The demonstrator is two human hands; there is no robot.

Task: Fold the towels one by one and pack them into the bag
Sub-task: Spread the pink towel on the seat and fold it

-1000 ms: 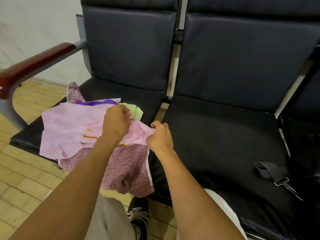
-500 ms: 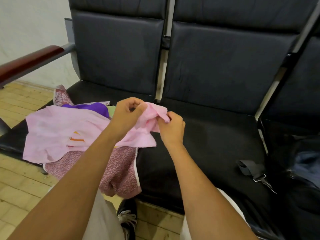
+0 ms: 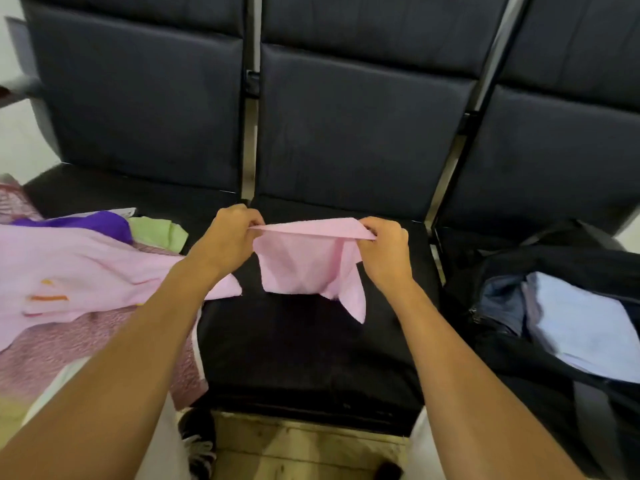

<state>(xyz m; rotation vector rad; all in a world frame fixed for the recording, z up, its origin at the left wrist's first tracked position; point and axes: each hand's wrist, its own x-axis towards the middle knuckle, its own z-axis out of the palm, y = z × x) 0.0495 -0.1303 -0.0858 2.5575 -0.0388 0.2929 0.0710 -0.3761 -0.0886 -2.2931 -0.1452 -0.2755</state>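
Head view: left hand (image 3: 227, 237) and right hand (image 3: 386, 251) each grip the pink towel (image 3: 304, 261); no writing legible.

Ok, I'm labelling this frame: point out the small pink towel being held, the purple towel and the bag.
small pink towel (image 3: 304, 261): head view, middle of its hanging panel.
purple towel (image 3: 93, 223): head view, its exposed top.
bag (image 3: 519, 258): head view, black upper rim.

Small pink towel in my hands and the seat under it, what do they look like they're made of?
Small pink towel: soft thin cloth, matte; it sags and creases between the left hand and right hand, probably microfibre or cotton. Seat: black padded upholstery with a faint sheen, likely faux leather, though leather can't be ruled out.
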